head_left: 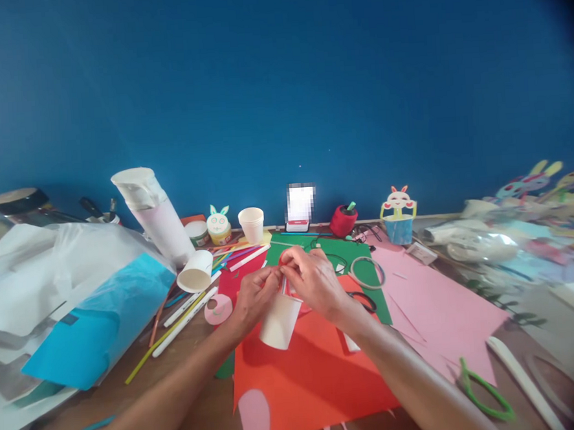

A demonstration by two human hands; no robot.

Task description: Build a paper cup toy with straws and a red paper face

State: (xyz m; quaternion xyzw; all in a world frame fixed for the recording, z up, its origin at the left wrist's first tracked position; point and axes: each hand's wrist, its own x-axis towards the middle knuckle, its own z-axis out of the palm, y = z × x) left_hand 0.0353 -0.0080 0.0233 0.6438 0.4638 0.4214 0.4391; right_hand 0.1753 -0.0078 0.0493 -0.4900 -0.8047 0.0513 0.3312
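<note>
The table (207, 418) (brown, cluttered) carries pink paper (437, 290) and white markers (185, 322).

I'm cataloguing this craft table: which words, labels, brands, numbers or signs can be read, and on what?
No text can be read.
White markers: dark marks, too small to read.
Phone: pixelated, nothing readable.
Small jar under the bunny face: any print too blurred to read.

Left hand (257, 296), right hand (316, 281) together; fingers (292, 261) pinched, forearms (190, 376) converging.
</note>
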